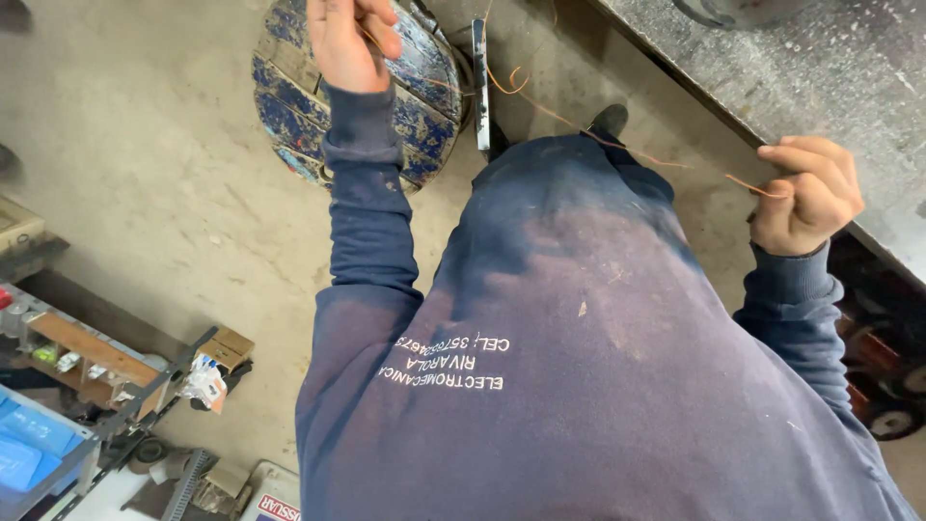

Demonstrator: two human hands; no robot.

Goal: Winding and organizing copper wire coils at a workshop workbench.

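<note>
A thin copper wire (579,127) stretches between my two hands across the front of my dark blue sweatshirt. My left hand (352,39) is raised at the top of the view, fingers closed on one end of the wire, in front of a round blue wooden spool (289,106) on the floor. My right hand (805,193) pinches the other end near the edge of a grey metal workbench (801,68). The wire curls a little near a narrow blue upright strip (480,82).
Bare concrete floor (145,145) lies to the left. A shelf rack (77,367) with small parts, boxes and blue trays stands at the lower left. Under the workbench at the right sits dark red equipment (883,376) with wheels.
</note>
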